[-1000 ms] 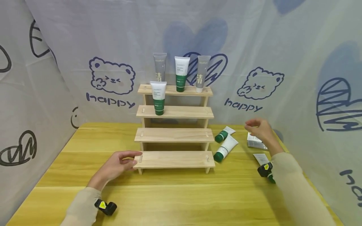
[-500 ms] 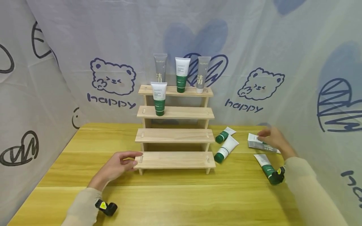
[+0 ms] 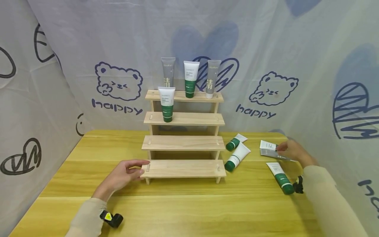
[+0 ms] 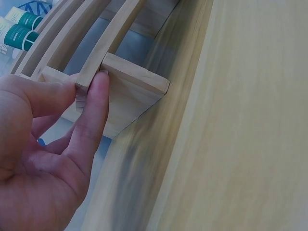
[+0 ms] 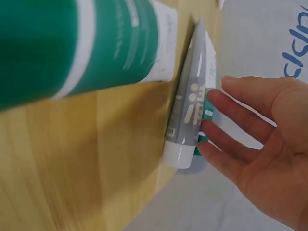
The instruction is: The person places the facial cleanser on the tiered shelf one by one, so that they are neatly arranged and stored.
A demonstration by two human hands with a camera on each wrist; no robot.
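My left hand (image 3: 122,176) pinches the left end of the lowest board of a four-step wooden display shelf (image 3: 183,168); in the left wrist view, thumb and finger clasp that board end. At the right, my right hand (image 3: 294,153) reaches over a grey tube (image 3: 270,153) and a white-and-green tube (image 3: 267,145) lying against each other. The right wrist view has its fingertips touching or just beside the green part of the white-and-green tube (image 5: 208,111), behind the grey tube (image 5: 190,103). Its fingers are spread and loosely bent, not closed round either tube.
Another white-and-green tube (image 3: 280,177) lies nearer on the table (image 3: 189,210). Two more, a small tube (image 3: 236,142) and a larger tube (image 3: 238,156), lie right of the shelf. A white-and-green tube (image 3: 167,105) stands on the second step; three tubes stand on top. Printed curtains surround the table.
My right hand has moved down and to the right, from above the paired tubes to right beside them. My left hand keeps its place on the shelf.
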